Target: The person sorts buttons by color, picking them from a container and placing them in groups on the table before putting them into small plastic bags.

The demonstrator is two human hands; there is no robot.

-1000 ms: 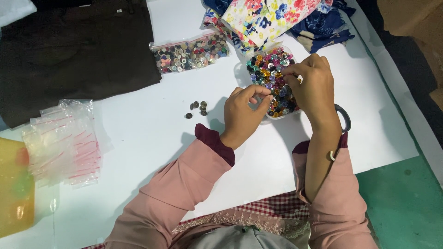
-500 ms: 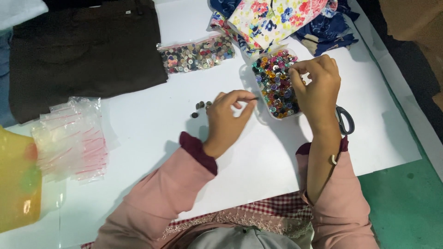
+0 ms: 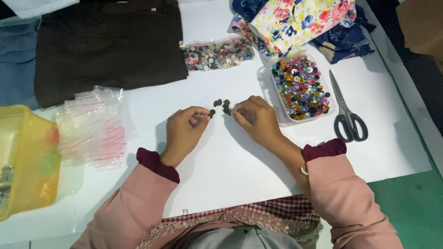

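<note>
Nearest, the left hand pinches one dark button between thumb and forefinger, while the right hand presses its fingertips together on the small cluster of dark buttons lying on the white table. Bare tabletop spreads near both wrists. Right, scissors lie beside a clear tray of colourful buttons; farther, a clear bag holds mixed buttons.

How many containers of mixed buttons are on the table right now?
2: a clear zip bag of buttons beside the dark cloth, and an open clear tray left of the scissors.
</note>
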